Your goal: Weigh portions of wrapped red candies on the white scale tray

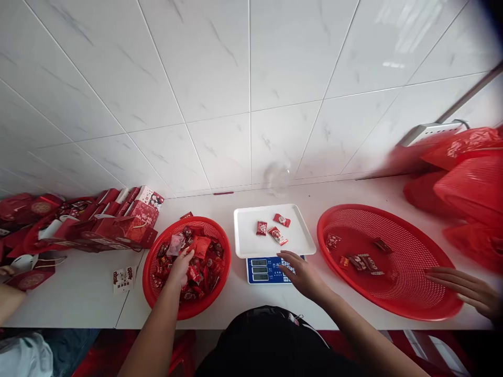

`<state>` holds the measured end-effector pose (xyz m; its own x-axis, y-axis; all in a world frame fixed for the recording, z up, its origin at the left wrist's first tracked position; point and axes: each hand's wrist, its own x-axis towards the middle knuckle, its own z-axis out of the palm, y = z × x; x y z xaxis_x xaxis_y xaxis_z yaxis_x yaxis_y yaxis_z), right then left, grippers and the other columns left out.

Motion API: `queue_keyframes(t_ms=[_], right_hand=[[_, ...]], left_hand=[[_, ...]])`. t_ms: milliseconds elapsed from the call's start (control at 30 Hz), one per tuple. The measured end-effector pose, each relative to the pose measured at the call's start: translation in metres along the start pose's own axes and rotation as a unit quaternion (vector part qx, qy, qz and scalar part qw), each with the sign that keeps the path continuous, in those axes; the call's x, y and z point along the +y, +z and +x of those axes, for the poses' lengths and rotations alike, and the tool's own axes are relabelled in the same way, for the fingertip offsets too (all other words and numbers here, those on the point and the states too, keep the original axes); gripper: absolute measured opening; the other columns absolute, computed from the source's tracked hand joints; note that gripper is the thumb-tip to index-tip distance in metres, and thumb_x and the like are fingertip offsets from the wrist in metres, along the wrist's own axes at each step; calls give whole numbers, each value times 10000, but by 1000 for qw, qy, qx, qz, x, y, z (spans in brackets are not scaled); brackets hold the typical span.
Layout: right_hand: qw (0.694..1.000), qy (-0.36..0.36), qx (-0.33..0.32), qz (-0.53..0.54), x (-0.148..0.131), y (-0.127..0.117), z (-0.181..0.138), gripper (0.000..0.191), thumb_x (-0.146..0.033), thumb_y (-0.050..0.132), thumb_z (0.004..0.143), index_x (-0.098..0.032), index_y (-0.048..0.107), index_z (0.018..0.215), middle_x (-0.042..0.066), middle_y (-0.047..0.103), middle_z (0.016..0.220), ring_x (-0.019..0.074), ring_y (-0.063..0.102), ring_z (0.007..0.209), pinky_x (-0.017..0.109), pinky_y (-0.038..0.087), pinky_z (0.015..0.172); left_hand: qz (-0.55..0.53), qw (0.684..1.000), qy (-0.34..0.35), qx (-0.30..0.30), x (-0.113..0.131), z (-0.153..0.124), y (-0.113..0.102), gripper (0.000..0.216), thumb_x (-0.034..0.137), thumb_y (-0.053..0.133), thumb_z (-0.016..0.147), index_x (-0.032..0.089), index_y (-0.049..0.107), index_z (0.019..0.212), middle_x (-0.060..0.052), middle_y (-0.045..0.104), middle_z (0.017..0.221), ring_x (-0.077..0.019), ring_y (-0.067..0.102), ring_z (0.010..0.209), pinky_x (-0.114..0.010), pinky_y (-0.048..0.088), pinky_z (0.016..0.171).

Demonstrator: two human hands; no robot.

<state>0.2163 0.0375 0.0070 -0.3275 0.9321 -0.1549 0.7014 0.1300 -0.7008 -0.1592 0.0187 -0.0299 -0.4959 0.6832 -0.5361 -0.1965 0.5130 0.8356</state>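
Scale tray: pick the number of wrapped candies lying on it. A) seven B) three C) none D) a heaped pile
B: three red-wrapped candies lie spread on the white scale tray, apart from the right hand over the scale's keypad.

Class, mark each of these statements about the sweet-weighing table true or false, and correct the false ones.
1. Three wrapped sweets lie on the scale's white tray. True.
2. The left hand is in the small red basket full of sweets. True.
3. The right hand rests inside the large red basket. False: it is at the blue front of the scale, by the tray's edge.
4. The large red basket is heaped with sweets. False: only a few packets lie in it.
5. Another person's hand touches the large basket's right rim. True.
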Motion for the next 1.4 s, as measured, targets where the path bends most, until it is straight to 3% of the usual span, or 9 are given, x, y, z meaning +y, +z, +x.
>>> queue_keyframes(t_ms=[200, 333, 500, 667, 800, 900, 1100, 1200, 1400], right_hand=[[998, 22, -16, 48, -2, -1, -3, 343, -361, 446, 816, -230, 567, 1109, 79, 577, 1179, 234, 548, 1061, 384, 436, 905], [982, 64, -49, 172, -13, 1, -2, 398, -419, 484, 803, -221, 539, 1144, 86, 605, 1109, 214, 591, 938, 372, 468, 831], [893, 101, -139, 415, -23, 13, 7, 551, -426, 585, 750, -213, 435, 1235, 82, 617, 1052, 154, 615, 788, 307, 504, 669], [866, 191, -104, 450, -16, 15, 20, 314, -298, 657, 696, -162, 571, 966, -10, 615, 681, 82, 567, 562, 226, 465, 562], [830, 197, -132, 505, -19, 9, 27, 399, -358, 648, 703, -194, 521, 1044, -4, 632, 701, 105, 605, 596, 248, 483, 592], [832, 169, -72, 523, -19, 8, 32, 387, -344, 648, 687, -203, 504, 1017, 2, 638, 768, 121, 617, 652, 258, 485, 615], [979, 138, 84, 123, 5, 10, 37, 340, -279, 511, 766, -246, 541, 1103, 83, 506, 1212, 216, 564, 982, 366, 447, 814], [995, 64, 58, -53, 13, 14, 39, 382, -271, 488, 793, -268, 534, 1173, 75, 420, 1330, 262, 391, 1209, 400, 355, 950], [986, -3, -51, -157, 12, 29, 64, 456, -265, 462, 819, -254, 442, 1275, 68, 322, 1422, 232, 193, 1333, 429, 207, 1051]], left_hand=[[-90, 995, -35, -33, 7, -21, 12, 417, 279, 698, 649, 212, 555, 1035, -12, 653, 763, -136, 624, 641, -245, 489, 567], [-85, 980, -33, -177, 26, -55, 35, 291, 283, 706, 634, 187, 587, 881, 28, 600, 622, -93, 554, 510, -204, 445, 491], [6, 936, -65, -346, 16, -91, 89, 256, 303, 686, 651, 156, 615, 848, 26, 563, 586, -49, 482, 473, -159, 387, 459], [7, 933, -91, -348, -7, -102, 129, 341, 378, 675, 635, 161, 606, 889, 27, 541, 625, -48, 454, 480, -162, 356, 424], [12, 937, -45, -346, 3, -106, 140, 320, 392, 670, 644, 167, 594, 858, 34, 529, 628, -47, 467, 511, -159, 370, 463], [24, 937, -40, -346, 11, -107, 144, 322, 413, 648, 668, 179, 583, 881, 15, 569, 697, -53, 486, 530, -164, 374, 471], [4, 957, -97, -275, -6, -101, 135, 285, 380, 630, 694, 174, 553, 875, -13, 589, 776, -50, 485, 533, -160, 375, 451], [3, 957, -131, -261, -13, -99, 124, 257, 338, 631, 697, 165, 554, 869, -19, 597, 768, -51, 485, 535, -156, 376, 448], [-4, 956, -140, -258, -15, -105, 115, 222, 304, 617, 708, 162, 553, 867, -17, 610, 755, -56, 488, 528, -159, 379, 447]])
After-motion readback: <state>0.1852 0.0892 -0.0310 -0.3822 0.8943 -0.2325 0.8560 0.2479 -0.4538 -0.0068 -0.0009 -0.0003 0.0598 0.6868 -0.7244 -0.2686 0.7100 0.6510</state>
